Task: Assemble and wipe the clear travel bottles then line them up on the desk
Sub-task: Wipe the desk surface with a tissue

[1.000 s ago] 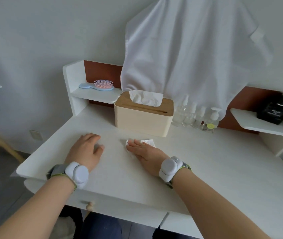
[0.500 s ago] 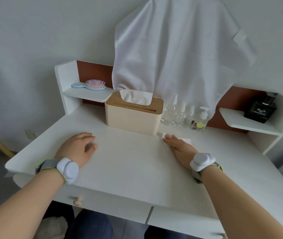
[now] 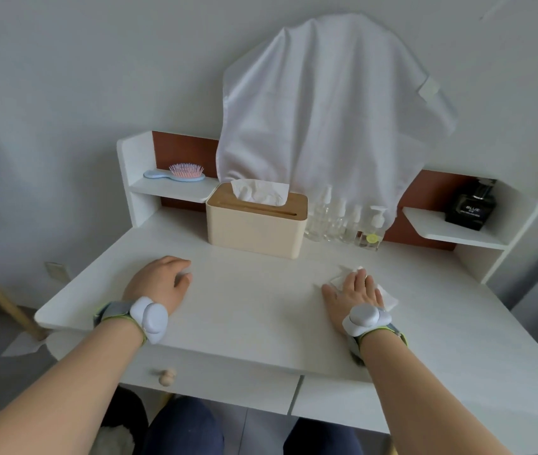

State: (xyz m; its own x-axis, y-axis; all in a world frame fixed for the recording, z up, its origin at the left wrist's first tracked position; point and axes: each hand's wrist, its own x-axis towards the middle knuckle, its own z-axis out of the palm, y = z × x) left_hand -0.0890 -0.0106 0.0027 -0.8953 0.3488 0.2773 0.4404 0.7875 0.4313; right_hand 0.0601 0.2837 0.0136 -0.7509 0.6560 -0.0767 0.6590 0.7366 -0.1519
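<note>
Since the earlier frame, right hand (image 3: 358,290) has slid its tissue (image 3: 387,298) rightward across the desk (image 3: 254,307), fingers flat on it. Left hand (image 3: 159,284) rests on the desk, loosely curled, holding nothing. Four clear travel bottles (image 3: 346,221) stand capped in a row beside the tissue box (image 3: 256,224). Task judged nearly complete.

Hairbrush (image 3: 180,172) on shelf, tissue box (image 3: 256,224), perfume (image 3: 470,205).

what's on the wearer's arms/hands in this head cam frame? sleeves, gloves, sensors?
No sleeves or gloves: forearms and both hands are bare. The left hand and right hand each carry a rounded white sensor pod at the wrist, on a grey strap with yellow-green edging. No cables or markings visible.
</note>
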